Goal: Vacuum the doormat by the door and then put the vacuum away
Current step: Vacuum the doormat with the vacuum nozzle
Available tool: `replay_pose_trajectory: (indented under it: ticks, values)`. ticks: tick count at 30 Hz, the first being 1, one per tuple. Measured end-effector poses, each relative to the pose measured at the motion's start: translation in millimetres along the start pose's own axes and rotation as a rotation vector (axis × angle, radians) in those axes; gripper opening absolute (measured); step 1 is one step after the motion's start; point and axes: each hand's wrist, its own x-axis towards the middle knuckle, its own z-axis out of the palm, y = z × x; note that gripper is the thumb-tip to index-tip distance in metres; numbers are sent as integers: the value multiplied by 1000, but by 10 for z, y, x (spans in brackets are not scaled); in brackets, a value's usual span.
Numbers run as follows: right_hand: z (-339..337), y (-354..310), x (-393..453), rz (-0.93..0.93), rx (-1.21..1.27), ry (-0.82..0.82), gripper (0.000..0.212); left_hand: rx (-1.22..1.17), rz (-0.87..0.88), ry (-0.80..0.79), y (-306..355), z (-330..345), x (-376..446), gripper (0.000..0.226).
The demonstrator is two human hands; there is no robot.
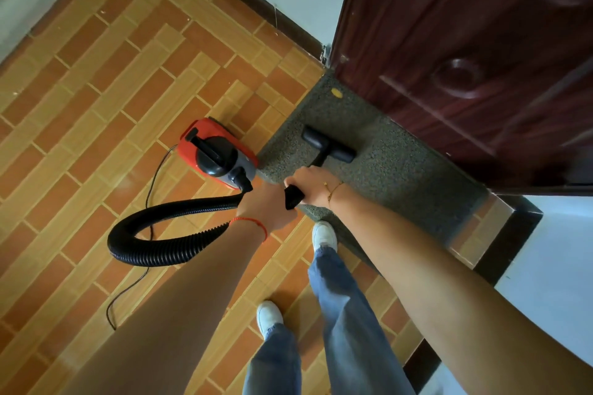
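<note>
Doormat [378, 170] lies just beyond both hands [313, 186], which grip the vacuum wand [293, 197].

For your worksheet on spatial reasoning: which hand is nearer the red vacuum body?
Left. The left hand grips the hose beside the red vacuum body; the right hand holds the wand over the doormat, farther away.

The person's arms are bare to beyond the frame's edge, with a thin red string bracelet [253, 224] just behind the left grip [261, 205], a fine gold chain bracelet [333, 191] just behind the right grip [313, 184], loose blue jeans [340, 298], and white shoes [324, 234].
</note>
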Motion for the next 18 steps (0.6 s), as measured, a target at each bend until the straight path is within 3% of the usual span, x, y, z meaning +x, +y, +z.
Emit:
replay_pose_trajectory:
  ticks: [11,18]
  values:
    - [933,-1406,-369,77,209,-15,11,117,104,-53,-797,924,-1081,17]
    - [1275,-1858,-542,117,244,18,11,131,119,-39,-1023,1302,-1430,16]
